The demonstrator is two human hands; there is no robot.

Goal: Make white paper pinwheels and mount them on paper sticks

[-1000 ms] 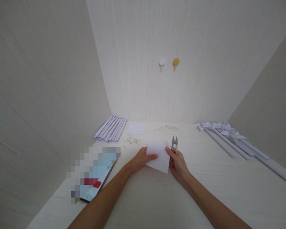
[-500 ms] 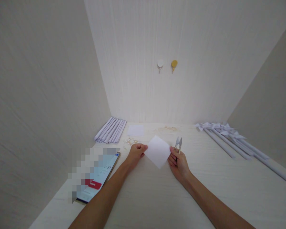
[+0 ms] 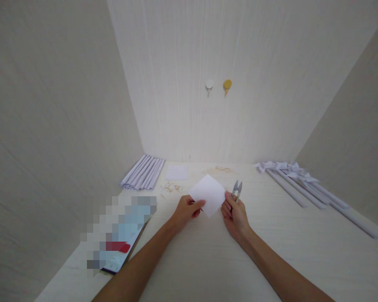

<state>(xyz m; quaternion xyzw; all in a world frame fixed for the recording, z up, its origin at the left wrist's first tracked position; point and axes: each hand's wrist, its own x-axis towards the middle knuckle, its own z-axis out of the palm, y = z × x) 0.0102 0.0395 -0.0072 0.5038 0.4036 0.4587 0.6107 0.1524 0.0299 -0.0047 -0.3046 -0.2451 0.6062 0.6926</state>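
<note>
A white square of paper (image 3: 210, 192) is held up cornerwise between my hands, above the tabletop. My left hand (image 3: 187, 209) pinches its left side, with the thumb lying across the near face. At the right corner, my right hand (image 3: 234, 207) grips the paper between thumb and finger. That same hand also holds small thread snips (image 3: 237, 191) in its curled fingers, the blades pointing up and away from me. Whether the sheet has any cuts or creases, I cannot make out.
Rolled paper tubes (image 3: 143, 173) lie at the back left, beside a flat white paper stack (image 3: 176, 172). Small pale pieces (image 3: 172, 187) are scattered nearby. A phone (image 3: 121, 251) lies at left. Paper pinwheels on sticks (image 3: 294, 184) rest at right. Two hooks (image 3: 227, 84) are on the back wall.
My left hand has slid inward along the paper's lower left edge, its thumb now over the face. My right hand keeps its hold on the corner and the snips.
</note>
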